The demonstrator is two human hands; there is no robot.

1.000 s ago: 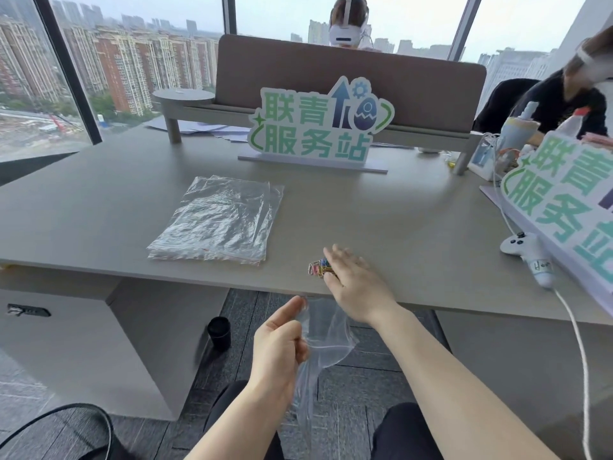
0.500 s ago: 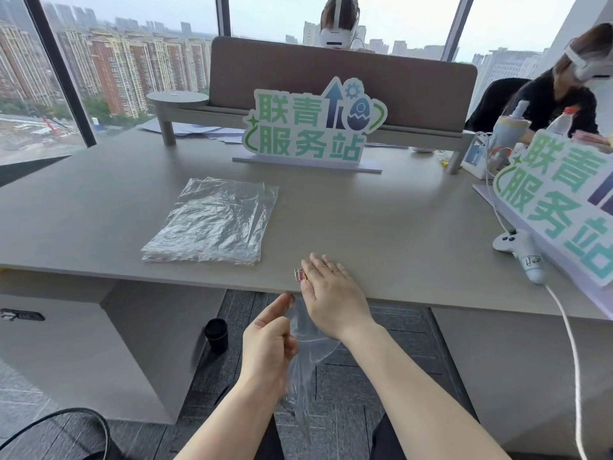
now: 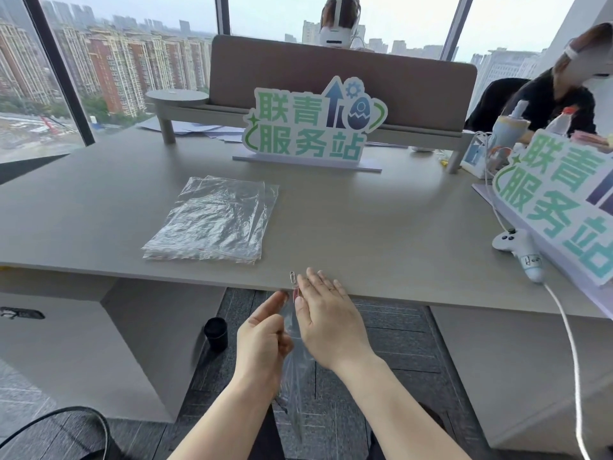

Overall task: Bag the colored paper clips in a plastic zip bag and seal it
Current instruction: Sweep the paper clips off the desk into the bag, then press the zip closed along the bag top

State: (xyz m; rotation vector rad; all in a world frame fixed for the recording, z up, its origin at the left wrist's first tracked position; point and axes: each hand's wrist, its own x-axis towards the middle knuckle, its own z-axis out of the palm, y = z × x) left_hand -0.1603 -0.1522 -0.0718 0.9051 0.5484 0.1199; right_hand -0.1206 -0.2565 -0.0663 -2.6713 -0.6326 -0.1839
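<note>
At the desk's near edge, two bare hands work a clear bag and a few paper clips.

Below the edge, the left hand pinches the top of a thin zip bag that hangs toward the floor, its fingers clamped on the plastic. The right hand lies flat with fingers spread apart, its tips on the desk rim, holding nothing. Just beside those tips a silver paper clip rests on the edge, and a pink clip shows at the bag's mouth. Farther back on the left lies a stack of clear bags; behind it stands a green-lettered sign.
</note>
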